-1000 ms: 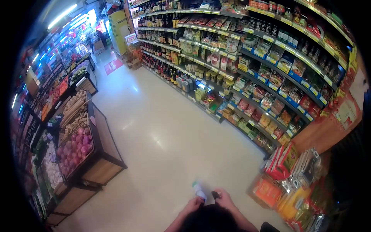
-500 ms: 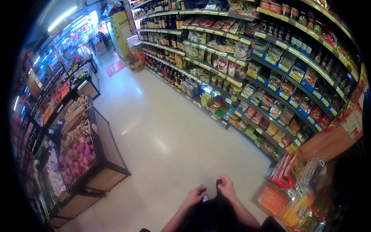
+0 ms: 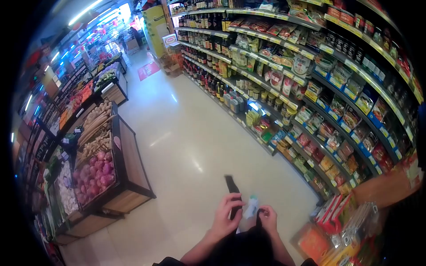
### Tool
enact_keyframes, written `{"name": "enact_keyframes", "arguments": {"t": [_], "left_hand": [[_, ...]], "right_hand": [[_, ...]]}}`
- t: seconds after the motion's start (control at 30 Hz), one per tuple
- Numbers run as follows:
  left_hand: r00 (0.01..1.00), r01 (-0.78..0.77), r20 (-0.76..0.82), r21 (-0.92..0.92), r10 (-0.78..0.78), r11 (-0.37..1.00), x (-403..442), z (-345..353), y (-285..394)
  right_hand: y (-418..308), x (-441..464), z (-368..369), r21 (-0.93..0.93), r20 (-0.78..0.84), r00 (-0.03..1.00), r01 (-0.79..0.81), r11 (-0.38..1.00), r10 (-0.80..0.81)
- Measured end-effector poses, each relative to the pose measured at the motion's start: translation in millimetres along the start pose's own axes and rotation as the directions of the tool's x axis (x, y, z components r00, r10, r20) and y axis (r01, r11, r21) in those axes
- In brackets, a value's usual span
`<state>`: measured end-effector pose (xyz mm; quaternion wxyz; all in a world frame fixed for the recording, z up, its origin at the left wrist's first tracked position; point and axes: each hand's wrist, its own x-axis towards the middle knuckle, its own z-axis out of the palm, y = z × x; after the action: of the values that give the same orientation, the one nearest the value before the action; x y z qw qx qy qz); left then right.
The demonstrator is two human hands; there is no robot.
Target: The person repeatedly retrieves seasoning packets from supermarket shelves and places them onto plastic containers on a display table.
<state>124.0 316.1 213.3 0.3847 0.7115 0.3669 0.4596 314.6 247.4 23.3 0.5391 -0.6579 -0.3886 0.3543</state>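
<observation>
The pale floor point(image 3: 186, 133) ran up the aisle between the stocked shelves point(image 3: 271, 40) on the right and the produce stand point(image 3: 132, 153) on the left. Red onions point(image 3: 95, 175) lay at the stand's near end, by its aisle edge. Packets point(image 3: 335, 210) were heaped beyond the near end of the shelves.

Black cloth point(image 3: 248, 246) lay below my hands. My left hand point(image 3: 227, 216) held a black strap point(image 3: 230, 184), the fingers bent round it with the thumb. My right hand point(image 3: 268, 218) had its fingertips drawn together, apparently pinching a dark edge of the cloth.

Progress, in my judgement: the strap was taken up, but its far end hung free, fastened to nothing. How much handling was left I could not tell.

The strap was above the floor, its long axis running away from me, that end pointing up the aisle and leaning slightly left. Between my hands showed a pale, green-tipped object point(image 3: 252, 208), too blurred to identify.
</observation>
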Motion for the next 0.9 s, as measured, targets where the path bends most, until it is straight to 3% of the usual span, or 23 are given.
{"name": "enact_keyframes", "arguments": {"t": [0.07,0.2,0.43,0.53,0.67,0.83,0.87,0.9], "left_hand": [[0.997,-0.019,-0.068,0.004,0.02,1.0,21.5,-2.7,-0.1],[0.973,-0.11,-0.177,0.203,0.146,0.973,72.8,-8.7,-1.3],[0.952,-0.219,-0.156,0.25,0.263,0.943,166.4,-0.9,4.2],[0.934,-0.29,-0.115,0.312,0.339,0.905,206.7,10.3,-1.4],[0.916,-0.35,-0.067,0.353,0.396,0.868,256.2,15.1,-1.7],[0.912,-0.33,-0.084,0.434,0.403,0.838,290.6,38.8,-38.7],[0.939,-0.255,-0.127,0.361,0.318,0.897,288.6,53.1,-54.9],[0.963,-0.221,-0.072,0.338,0.259,0.915,286.5,67.9,-70.0]], "right_hand": [[-3.1,23.3,1.1,0.02,0.013,0.999,0.034,0.999,-0.034],[-21.0,73.9,-1.1,0.062,0.048,0.997,0.053,0.997,-0.056],[-30.6,166.8,-14.9,0.06,0.115,0.99,0.071,0.996,-0.077],[-37.4,203.8,-39.7,-0.086,0.265,0.961,0.108,0.99,-0.082],[-12.9,249.2,-77.8,-0.307,0.435,0.877,0.356,0.882,-0.203],[-7.9,279.6,-108.5,-0.306,0.484,0.874,0.212,0.928,-0.04],[-3.2,283.3,-108.5,-0.299,0.478,0.878,0.187,0.936,-0.023],[1.2,285.7,-108.6,-0.292,0.472,0.881,0.16,0.943,-0.003]]}}
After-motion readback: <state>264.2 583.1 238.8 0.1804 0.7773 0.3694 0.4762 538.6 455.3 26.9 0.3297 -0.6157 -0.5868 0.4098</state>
